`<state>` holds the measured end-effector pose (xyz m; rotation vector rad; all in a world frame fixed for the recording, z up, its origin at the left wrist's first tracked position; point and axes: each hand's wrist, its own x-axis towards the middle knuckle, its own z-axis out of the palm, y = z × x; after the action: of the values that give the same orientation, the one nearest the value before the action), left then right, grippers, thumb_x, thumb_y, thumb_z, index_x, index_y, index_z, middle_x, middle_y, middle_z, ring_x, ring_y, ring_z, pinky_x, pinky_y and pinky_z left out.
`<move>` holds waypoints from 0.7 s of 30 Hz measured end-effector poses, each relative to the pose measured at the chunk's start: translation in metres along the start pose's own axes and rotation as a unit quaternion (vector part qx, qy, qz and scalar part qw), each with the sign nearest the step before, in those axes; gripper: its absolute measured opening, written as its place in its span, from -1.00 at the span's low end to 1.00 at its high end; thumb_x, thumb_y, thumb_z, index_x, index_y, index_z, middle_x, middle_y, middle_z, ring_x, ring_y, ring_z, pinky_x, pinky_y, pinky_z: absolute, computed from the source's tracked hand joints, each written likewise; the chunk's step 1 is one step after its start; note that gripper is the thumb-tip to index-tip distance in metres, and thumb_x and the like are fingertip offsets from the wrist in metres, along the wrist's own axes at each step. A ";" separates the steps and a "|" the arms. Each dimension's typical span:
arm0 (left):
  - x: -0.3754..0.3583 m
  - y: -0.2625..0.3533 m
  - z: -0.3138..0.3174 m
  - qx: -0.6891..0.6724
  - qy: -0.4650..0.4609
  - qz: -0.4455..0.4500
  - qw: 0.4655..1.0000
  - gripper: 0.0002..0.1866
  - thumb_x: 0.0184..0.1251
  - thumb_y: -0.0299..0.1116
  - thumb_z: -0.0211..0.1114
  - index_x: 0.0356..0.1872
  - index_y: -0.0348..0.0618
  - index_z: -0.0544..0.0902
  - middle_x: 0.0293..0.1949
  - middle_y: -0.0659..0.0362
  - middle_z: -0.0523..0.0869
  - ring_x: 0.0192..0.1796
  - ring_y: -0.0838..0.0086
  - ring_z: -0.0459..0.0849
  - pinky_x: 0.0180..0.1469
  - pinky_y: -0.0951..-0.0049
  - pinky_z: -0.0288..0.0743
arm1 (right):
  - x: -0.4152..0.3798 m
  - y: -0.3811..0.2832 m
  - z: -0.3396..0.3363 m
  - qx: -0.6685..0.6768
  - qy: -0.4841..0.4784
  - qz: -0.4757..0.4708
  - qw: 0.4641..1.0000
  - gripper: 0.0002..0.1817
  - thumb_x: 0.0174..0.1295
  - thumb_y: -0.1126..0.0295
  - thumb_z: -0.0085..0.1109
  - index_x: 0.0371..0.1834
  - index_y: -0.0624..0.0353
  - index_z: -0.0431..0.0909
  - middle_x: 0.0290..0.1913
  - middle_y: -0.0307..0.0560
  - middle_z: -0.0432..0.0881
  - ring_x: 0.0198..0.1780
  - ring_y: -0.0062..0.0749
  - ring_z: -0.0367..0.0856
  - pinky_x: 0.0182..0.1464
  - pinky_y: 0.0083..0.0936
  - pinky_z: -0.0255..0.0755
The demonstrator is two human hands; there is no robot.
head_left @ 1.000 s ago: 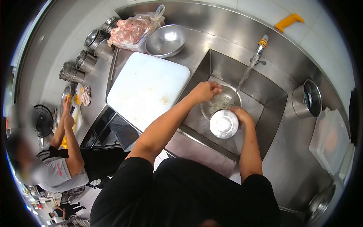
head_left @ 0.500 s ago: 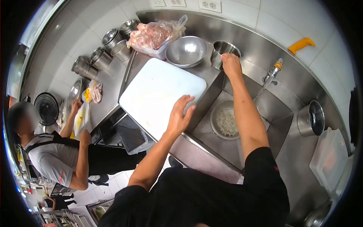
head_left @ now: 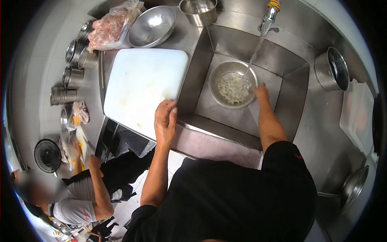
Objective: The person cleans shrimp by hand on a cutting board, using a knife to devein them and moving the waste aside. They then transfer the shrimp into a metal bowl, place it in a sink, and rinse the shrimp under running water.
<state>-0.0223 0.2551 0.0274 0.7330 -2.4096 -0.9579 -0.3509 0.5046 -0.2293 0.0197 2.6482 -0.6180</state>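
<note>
A metal bowl [head_left: 213,82] sits on the sink floor with small, pale, translucent pieces [head_left: 234,88] in it. Water from the faucet [head_left: 269,20] runs down into its right side. My right hand [head_left: 261,92] reaches into the sink, its fingers right at the bowl's right rim; motion blur hides how they are held. Over the near right corner of the white cutting board [head_left: 141,80], my left hand [head_left: 165,121] has its fingers stretched out and holds nothing.
Left of the sink's back corner stand a steel pot [head_left: 198,11], an empty metal bowl [head_left: 153,26] and bagged raw meat [head_left: 108,32]. Another pot [head_left: 331,68] and a clear plastic container [head_left: 358,115] are on the right counter. A co-worker [head_left: 76,197] works at the left counter.
My right hand has left the steel pot at the back and come down to the bowl in the sink. My left hand has shifted slightly along the board's edge. The view has tilted down.
</note>
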 end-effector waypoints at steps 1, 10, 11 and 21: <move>0.002 0.004 -0.002 0.019 -0.006 0.007 1.000 -0.76 0.51 -0.44 0.27 0.11 -0.18 0.73 0.22 -0.03 0.69 0.36 0.10 0.58 0.41 0.19 0.41 | 0.009 0.028 0.021 0.029 -0.037 0.046 0.998 -0.20 0.21 0.03 0.40 0.39 0.36 0.41 0.23 0.31 0.65 0.31 0.17 0.59 0.36 -0.14 0.46; 0.012 0.044 0.027 -0.098 -0.245 -0.199 0.944 -0.70 0.55 -0.32 0.28 0.18 -0.20 0.71 0.04 0.00 0.80 0.13 0.27 0.76 0.23 0.33 0.55 | 0.015 0.014 0.073 0.163 0.032 0.023 0.986 -0.21 0.19 0.25 0.26 0.47 0.43 0.31 0.17 0.47 0.65 0.26 0.24 0.63 0.33 -0.14 0.49; 0.015 0.036 0.035 -0.083 -0.252 -0.191 0.945 -0.66 0.55 -0.28 0.29 0.22 -0.21 0.69 0.07 -0.02 0.79 0.15 0.25 0.75 0.24 0.32 0.54 | 0.010 0.007 0.057 0.163 0.011 0.015 0.986 -0.25 0.17 0.30 0.23 0.44 0.45 0.35 0.19 0.45 0.64 0.28 0.19 0.63 0.35 -0.16 0.47; 0.113 -0.009 0.135 0.006 -0.201 -0.192 0.961 -0.04 0.37 0.20 0.39 0.54 -0.36 0.32 0.35 -0.15 0.61 0.31 0.27 0.63 0.33 0.30 0.48 | -0.013 0.007 -0.124 0.108 0.018 -0.183 0.977 -0.37 0.15 0.32 0.17 0.38 0.14 0.51 0.22 0.31 0.67 0.28 0.16 0.64 0.32 -0.14 0.48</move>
<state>-0.1824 0.2460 -0.0455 1.1347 -2.6697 -1.3572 -0.3874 0.5650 -0.1264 -0.4051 2.6234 -1.0320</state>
